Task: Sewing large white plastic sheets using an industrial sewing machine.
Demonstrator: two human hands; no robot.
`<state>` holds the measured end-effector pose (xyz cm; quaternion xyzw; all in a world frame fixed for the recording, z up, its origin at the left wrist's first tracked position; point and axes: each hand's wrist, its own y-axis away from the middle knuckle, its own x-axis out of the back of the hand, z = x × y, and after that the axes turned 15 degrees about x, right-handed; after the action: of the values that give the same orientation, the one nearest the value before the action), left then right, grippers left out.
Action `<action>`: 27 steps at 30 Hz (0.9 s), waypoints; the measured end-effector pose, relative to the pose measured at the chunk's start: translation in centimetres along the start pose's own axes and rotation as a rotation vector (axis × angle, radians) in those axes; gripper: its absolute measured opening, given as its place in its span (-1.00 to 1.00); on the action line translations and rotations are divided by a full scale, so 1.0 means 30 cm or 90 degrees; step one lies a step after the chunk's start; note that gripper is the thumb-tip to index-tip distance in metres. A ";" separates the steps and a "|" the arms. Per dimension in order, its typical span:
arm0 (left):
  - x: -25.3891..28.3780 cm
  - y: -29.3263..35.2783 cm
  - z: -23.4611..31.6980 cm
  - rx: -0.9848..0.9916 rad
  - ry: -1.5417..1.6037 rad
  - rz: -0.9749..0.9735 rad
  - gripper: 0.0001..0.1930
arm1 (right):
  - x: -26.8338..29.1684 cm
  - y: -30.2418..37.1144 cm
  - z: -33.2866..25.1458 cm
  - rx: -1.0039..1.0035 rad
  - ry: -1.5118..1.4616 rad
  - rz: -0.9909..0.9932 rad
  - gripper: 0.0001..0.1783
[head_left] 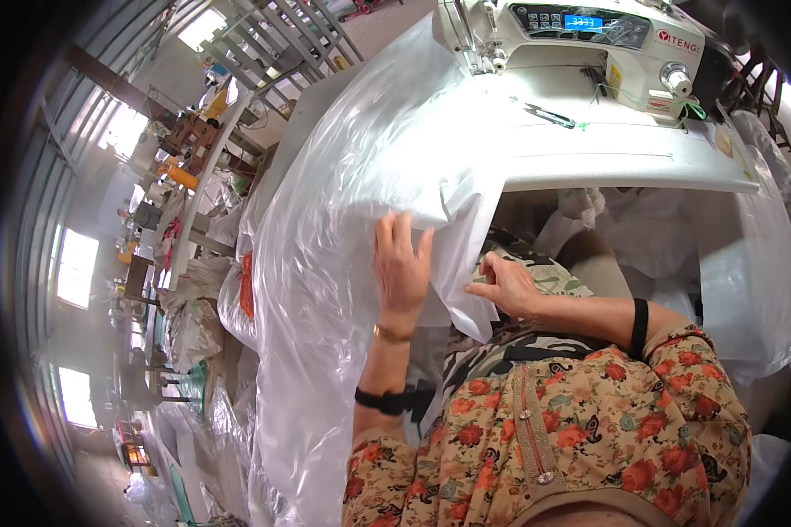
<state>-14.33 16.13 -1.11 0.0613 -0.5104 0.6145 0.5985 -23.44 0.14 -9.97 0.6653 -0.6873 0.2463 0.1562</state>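
A large sheet of clear plastic film (316, 220) drapes over the left of the sewing table (624, 158) and hangs down toward my lap. My left hand (402, 268) lies against the film, fingers stretched out and thumb apart. Beside the film's right edge is my right hand (514, 288), its thumb pointing left over the film and its bent fingers apart from the thumb. I see nothing gripped in either hand. Behind them stands a white sewing machine (580, 35) with a lit blue display; its needle area glares brightly.
Small thread snips (549, 116) lie on the machine bed near bits of green thread. More translucent plastic (756, 272) hangs at the right. Left of the table are metal racks (281, 44), bundled material and a red-orange piece (247, 285).
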 end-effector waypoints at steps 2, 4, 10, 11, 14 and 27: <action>-0.062 -0.018 -0.051 0.004 -0.035 0.032 -0.73 | 0.007 -0.006 0.014 -0.007 -0.043 -0.081 -0.57; -0.092 -0.033 -0.102 0.073 -0.126 0.042 -0.79 | 0.033 0.010 0.031 0.212 -0.213 -0.121 -0.69; -0.057 -0.026 -0.199 0.062 0.009 0.072 -0.87 | 0.191 0.125 0.129 0.054 -0.278 -0.234 -0.80; -0.042 -0.031 -0.205 0.067 0.007 0.072 -0.87 | 0.200 0.135 0.131 -0.060 -0.012 -0.203 -0.80; 0.015 -0.074 -0.203 0.243 0.179 -0.087 -0.81 | 0.225 0.132 0.079 0.099 0.253 -0.070 -0.77; 0.141 -0.227 -0.025 0.319 0.434 -0.235 -0.67 | 0.164 -0.379 -0.176 -0.117 -0.688 0.213 -0.10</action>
<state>-9.67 17.90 5.21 0.0887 -0.1006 0.5871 0.7983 -13.11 -1.02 -1.44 0.5623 -0.7841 -0.1684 -0.2017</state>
